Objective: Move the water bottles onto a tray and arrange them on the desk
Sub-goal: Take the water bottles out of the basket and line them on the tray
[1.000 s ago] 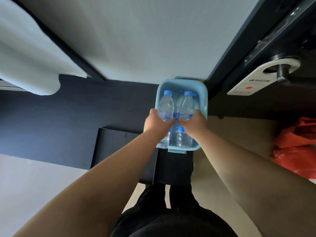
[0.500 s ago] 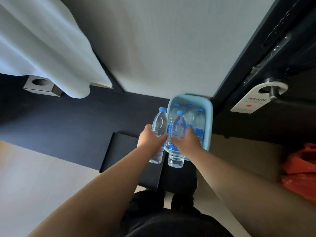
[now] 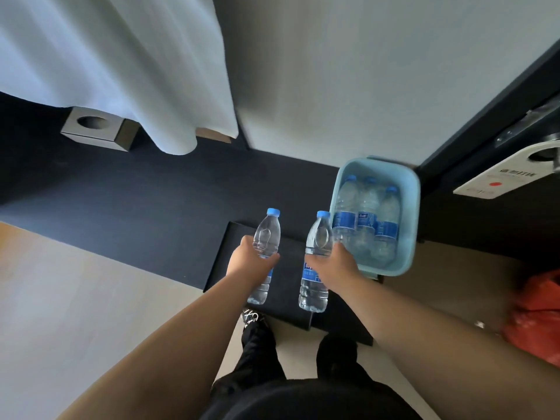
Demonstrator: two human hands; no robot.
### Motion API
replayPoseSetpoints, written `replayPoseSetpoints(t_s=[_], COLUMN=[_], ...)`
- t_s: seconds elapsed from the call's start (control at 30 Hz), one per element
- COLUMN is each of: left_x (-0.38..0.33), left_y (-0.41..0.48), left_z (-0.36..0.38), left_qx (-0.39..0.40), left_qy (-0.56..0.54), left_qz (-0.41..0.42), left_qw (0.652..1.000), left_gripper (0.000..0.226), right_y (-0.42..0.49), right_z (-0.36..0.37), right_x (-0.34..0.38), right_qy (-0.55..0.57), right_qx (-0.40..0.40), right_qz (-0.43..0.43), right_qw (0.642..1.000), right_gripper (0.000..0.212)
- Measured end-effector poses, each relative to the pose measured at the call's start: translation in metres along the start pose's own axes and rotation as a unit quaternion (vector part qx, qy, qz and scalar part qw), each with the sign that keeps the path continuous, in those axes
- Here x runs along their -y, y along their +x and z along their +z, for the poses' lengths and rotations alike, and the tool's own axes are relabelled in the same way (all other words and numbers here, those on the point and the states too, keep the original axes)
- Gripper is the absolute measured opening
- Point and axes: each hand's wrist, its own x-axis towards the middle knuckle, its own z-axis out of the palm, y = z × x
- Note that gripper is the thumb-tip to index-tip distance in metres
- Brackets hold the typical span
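My left hand [image 3: 250, 263] grips a clear water bottle with a blue cap [image 3: 267, 237] around its middle. My right hand [image 3: 335, 268] grips a second such bottle [image 3: 315, 286]. Both bottles hang upright above a flat black tray [image 3: 283, 286] on the floor. Just to the right stands a light blue plastic basket [image 3: 410, 225] with three more bottles [image 3: 366, 219] upright inside it.
A dark carpet strip runs behind the tray, pale flooring to the left. A white curtain [image 3: 121, 71] hangs at upper left over a small square box [image 3: 97, 131]. A dark door with a hanging sign [image 3: 503, 180] is at right, a red bag [image 3: 536, 316] below it. My legs and shoes are below the tray.
Both hands have lifted a bottle each out of the blue basket and carried them left and toward me, over the black tray. The view has shifted left and tilted.
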Motion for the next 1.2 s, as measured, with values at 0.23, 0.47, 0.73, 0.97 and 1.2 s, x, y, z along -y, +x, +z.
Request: replayPoseSetpoints(t_s=[0.23,0.47,0.73,0.97,1.2], left_x=[0.067,0.104,0.118,0.12,0.124], left_y=[0.043,0.086,0.123,0.136,0.147], left_z=[-0.046,-0.052,-0.025,-0.009,-0.008], left_qx=[-0.002,0.027,0.065,0.016,0.019], left_qy=[0.044,0.07,0.132,0.146,0.158], left_qz=[-0.019,-0.023,-0.027,-0.03,-0.022], left_qw=[0.999,0.997,0.989,0.989,0.987], left_gripper=[0.052,0.055,0.056,0.066,0.071], right_y=[0.005,0.028,0.066,0.076,0.075], right_z=[0.076,0.151,0.203,0.216,0.22], right_x=[0.02,0.028,0.036,0.041,0.051], right_qy=[0.038,0.043,0.003,-0.006,-0.028], right_qx=[-0.001,-0.005,-0.005,-0.007,0.0], right_qz=[0.059,0.115,0.145,0.144,0.135], right_qw=[0.998,0.992,0.989,0.99,0.99], right_gripper=[0.046,0.056,0.062,0.065,0.065])
